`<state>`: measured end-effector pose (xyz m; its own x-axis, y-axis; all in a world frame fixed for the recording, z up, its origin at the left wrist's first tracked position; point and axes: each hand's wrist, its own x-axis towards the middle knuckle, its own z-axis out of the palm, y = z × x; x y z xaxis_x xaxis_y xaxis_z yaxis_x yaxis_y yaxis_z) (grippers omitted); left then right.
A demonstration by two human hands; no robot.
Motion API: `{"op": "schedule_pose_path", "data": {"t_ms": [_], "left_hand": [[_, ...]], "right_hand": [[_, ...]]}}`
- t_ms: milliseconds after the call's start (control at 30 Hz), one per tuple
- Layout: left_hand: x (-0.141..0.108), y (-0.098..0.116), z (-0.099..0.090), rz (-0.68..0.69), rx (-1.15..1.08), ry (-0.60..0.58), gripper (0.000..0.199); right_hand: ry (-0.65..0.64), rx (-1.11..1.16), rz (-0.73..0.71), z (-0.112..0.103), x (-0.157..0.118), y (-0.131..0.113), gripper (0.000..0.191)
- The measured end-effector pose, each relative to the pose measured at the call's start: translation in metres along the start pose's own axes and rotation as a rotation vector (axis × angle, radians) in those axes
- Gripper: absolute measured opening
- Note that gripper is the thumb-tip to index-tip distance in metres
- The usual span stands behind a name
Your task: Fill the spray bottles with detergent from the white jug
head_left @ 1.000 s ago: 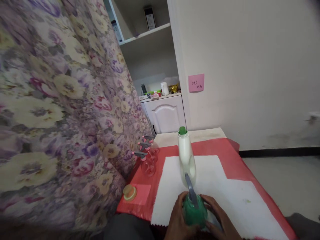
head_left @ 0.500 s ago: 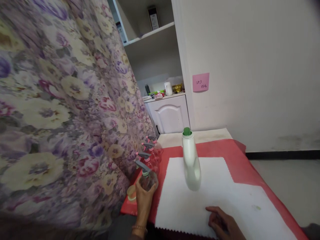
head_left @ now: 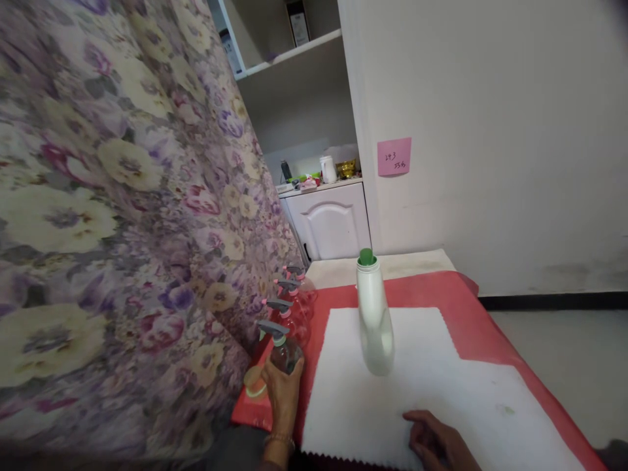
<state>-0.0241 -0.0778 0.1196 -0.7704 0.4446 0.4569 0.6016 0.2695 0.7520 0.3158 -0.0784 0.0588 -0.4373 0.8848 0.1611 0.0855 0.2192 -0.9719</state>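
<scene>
My left hand point(head_left: 283, 391) is wrapped round the body of a clear spray bottle point(head_left: 285, 353) with a grey trigger head and pale green collar. The bottle is close to upright at the table's left side; its base is hidden by my hand. Behind it stands a row of several clear spray bottles point(head_left: 295, 325) with pink collars. My right hand point(head_left: 439, 441) is at the front of a white cloth point(head_left: 353, 399), index finger stretched out, other fingers partly curled, holding nothing. A tall pale green bottle point(head_left: 377, 327) with a green piece in its mouth stands upright on the cloth.
A round yellowish lid-like piece point(head_left: 255, 381) lies left of my left hand on the red table cover point(head_left: 426, 288). A floral curtain point(head_left: 147, 261) hangs close along the left. Behind the table are a cabinet point(head_left: 331, 222) and a wall with a pink note point(head_left: 394, 157).
The held spray bottle's head has turned from a steep slant to nearly level. The view has shifted slightly. My right hand and the tall bottle stay where they were.
</scene>
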Motion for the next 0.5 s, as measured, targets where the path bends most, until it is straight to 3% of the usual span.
{"op": "schedule_pose_path", "data": {"t_ms": [500], "left_hand": [[-0.0095,-0.0029,0.0010,0.022,0.057,-0.017,0.076]], "right_hand": [[-0.013,0.010,-0.009,0.0007,-0.0014,-0.0011,0.039]]}}
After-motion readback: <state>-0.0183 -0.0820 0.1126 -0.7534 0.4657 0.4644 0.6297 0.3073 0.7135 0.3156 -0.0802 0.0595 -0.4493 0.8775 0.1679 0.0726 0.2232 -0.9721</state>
